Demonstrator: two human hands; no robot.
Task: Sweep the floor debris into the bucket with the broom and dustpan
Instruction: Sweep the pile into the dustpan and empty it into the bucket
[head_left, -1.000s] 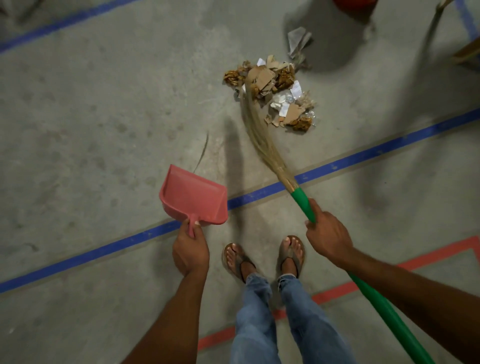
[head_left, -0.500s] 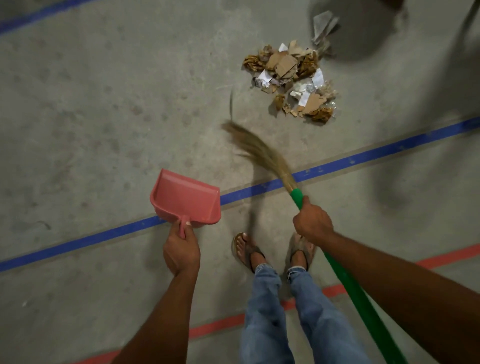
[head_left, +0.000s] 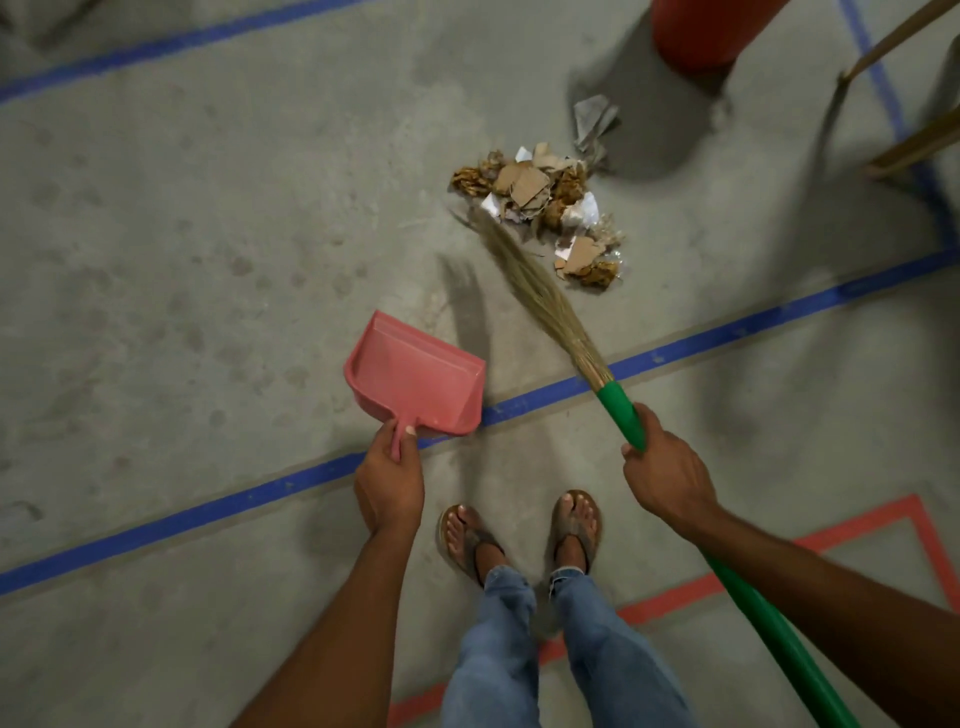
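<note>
Evidently only the gathering is done: the debris (head_left: 540, 202) is heaped above centre, met at its lower-left edge by the broom (head_left: 540, 296) clasped in the right hand (head_left: 667, 470), while the empty dustpan (head_left: 415, 379) is gripped by the left hand (head_left: 389, 486) and the bucket (head_left: 706, 31) at upper right is unreached.

Grey concrete floor (head_left: 208, 234) marked with blue tape lines (head_left: 234, 499) and a red tape outline (head_left: 857, 525). On it lies a debris pile (head_left: 540, 208) of torn cardboard, paper scraps and dry leaves. A crumpled grey sheet (head_left: 595, 122) lies just beyond, near a red bucket (head_left: 701, 31).
</note>
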